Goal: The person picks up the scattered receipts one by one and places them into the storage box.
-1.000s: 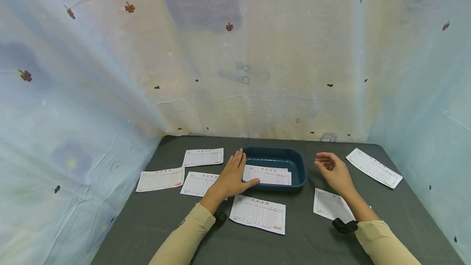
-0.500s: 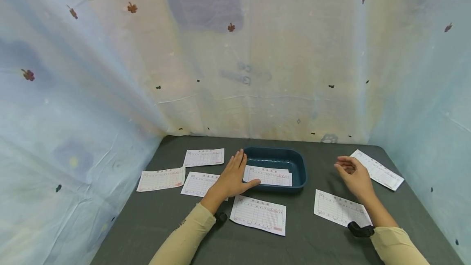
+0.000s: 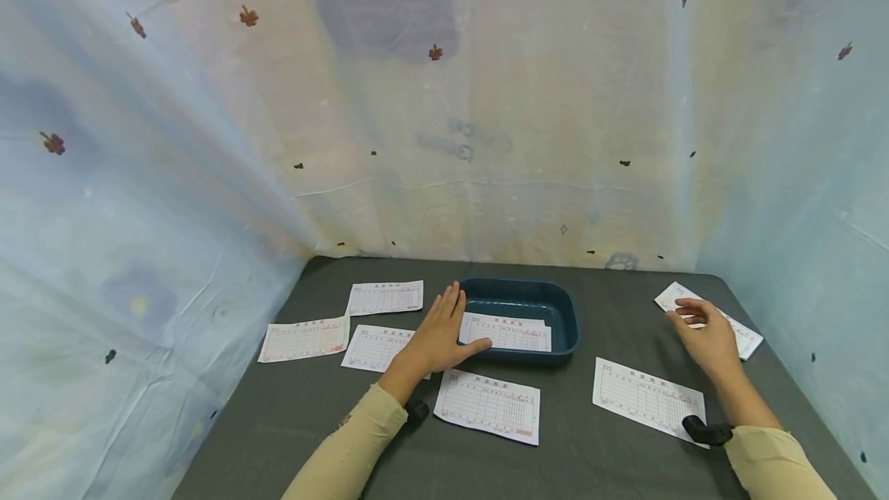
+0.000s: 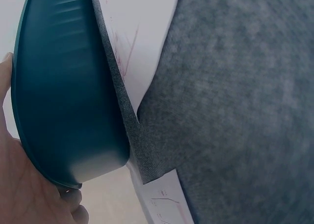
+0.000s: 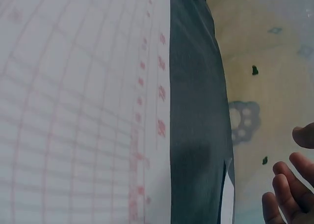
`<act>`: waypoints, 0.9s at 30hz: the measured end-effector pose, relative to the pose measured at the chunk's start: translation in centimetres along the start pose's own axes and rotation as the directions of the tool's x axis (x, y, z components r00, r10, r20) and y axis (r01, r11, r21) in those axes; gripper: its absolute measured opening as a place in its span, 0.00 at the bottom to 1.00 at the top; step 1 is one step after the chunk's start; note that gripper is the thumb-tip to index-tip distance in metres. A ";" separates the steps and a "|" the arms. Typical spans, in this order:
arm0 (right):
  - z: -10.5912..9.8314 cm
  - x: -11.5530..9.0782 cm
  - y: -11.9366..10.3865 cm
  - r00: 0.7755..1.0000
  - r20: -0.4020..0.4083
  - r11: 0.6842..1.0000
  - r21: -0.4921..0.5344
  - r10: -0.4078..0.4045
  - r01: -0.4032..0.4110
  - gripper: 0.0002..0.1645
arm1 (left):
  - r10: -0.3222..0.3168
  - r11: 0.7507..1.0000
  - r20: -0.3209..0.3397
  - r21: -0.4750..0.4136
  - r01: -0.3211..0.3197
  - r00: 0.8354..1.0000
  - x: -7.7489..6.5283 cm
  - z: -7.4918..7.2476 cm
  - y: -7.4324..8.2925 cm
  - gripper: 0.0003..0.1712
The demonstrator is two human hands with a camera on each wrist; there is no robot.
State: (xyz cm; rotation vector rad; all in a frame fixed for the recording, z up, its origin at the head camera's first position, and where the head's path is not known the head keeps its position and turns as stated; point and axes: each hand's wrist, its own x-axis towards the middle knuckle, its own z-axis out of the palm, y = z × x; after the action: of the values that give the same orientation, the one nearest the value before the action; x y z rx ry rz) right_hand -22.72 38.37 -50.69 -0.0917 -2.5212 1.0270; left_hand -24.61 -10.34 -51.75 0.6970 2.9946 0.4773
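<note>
My left hand (image 3: 434, 334) rests on the left end of a dark teal plastic bin (image 3: 571, 315), fingers straight along the rim and thumb over its near edge. The left wrist view shows this hand (image 4: 24, 184) against the bin's outer wall (image 4: 64, 86). Inside the bin lie white printed forms (image 3: 510, 332). Over at the right, my right hand (image 3: 710, 338) is above a slanted printed form (image 3: 746, 339) and covers part of it. Its fingers (image 5: 288, 189) are loosely bent with nothing between them. Below the right wrist lies another form (image 3: 642, 394), seen large in the right wrist view.
More printed forms lie left of the bin: a far form (image 3: 385, 297), a leftmost form (image 3: 305, 338), and a form (image 3: 375, 346) partly under the left forearm. One form (image 3: 488, 406) sits in front of the bin. A patterned curtain (image 3: 514, 114) encloses the dark table (image 3: 556, 454).
My right hand has moved rightward, from beside the bin to over the slanted form, uncovering more of the form nearer me. The left hand has stayed on the bin.
</note>
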 end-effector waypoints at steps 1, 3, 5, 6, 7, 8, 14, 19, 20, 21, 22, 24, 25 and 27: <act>-0.2 0.1 0.2 1.000 -0.001 1.000 -0.013 0.018 -0.018 0.23 | -0.001 1.000 0.000 -0.002 0.001 1.000 0.0 0.0 0.0 0.69; -0.7 0.3 0.7 0.999 -0.005 0.998 -0.041 0.054 -0.054 0.24 | -0.002 1.000 0.000 -0.005 0.002 1.000 0.0 0.0 0.0 0.69; -1.2 0.4 1.1 0.996 -0.011 0.994 -0.062 0.091 -0.091 0.26 | 0.000 1.000 -0.001 -0.006 0.000 1.000 0.0 0.1 -0.1 0.69; -1.5 0.5 1.3 0.994 -0.012 0.992 -0.071 0.107 -0.108 0.26 | 0.002 1.000 -0.003 -0.006 -0.002 1.000 0.0 0.1 -0.1 0.69; -1.7 0.5 1.5 0.992 -0.018 0.989 -0.079 0.123 -0.124 0.27 | 0.004 1.000 -0.004 -0.005 -0.004 1.000 0.0 0.1 -0.1 0.69; -1.9 0.6 1.7 0.990 -0.022 0.987 -0.087 0.136 -0.138 0.27 | 0.004 1.000 -0.004 -0.005 -0.004 1.000 0.0 0.1 -0.1 0.69; -3.3 0.7 2.7 0.977 0.019 0.971 -0.111 0.214 -0.211 0.31 | 0.005 1.000 -0.002 -0.007 -0.005 1.000 -0.1 0.1 -0.2 0.69; -4.2 1.0 3.9 0.974 0.025 0.966 -0.137 0.226 -0.221 0.34 | 0.005 1.000 0.002 0.000 -0.005 1.000 -0.1 0.1 -0.1 0.69; -4.3 1.1 4.1 0.973 0.020 0.963 -0.151 0.230 -0.224 0.35 | 0.005 1.000 0.002 -0.001 -0.005 1.000 -0.1 0.0 -0.1 0.69; -4.5 1.2 4.4 0.972 0.016 0.960 -0.161 0.233 -0.227 0.36 | 0.005 1.000 0.000 -0.004 -0.005 1.000 -0.1 0.0 -0.1 0.69; -4.7 1.2 4.6 0.971 0.015 0.956 -0.179 0.238 -0.232 0.37 | 0.004 1.000 0.000 -0.004 -0.004 1.000 -0.1 0.0 -0.1 0.69; -5.0 1.2 5.1 0.966 0.009 0.944 -0.215 0.259 -0.251 0.40 | 0.004 1.000 -0.001 -0.002 -0.004 1.000 -0.1 0.0 -0.1 0.69; -5.2 1.2 5.2 0.961 0.009 0.936 -0.230 0.275 -0.266 0.42 | 0.003 1.000 0.000 0.000 -0.003 1.000 -0.1 0.0 -0.1 0.69; -5.4 1.2 5.5 0.949 0.015 0.921 -0.250 0.314 -0.300 0.46 | -0.001 1.000 0.005 0.000 0.001 1.000 -0.2 0.0 -0.1 0.69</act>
State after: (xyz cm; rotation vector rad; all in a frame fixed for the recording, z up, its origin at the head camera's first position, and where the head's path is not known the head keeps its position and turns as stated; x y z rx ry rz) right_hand -22.13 46.14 -50.54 -0.5551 -2.7311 0.8290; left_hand -24.49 -10.47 -51.76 0.6951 2.9902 0.4748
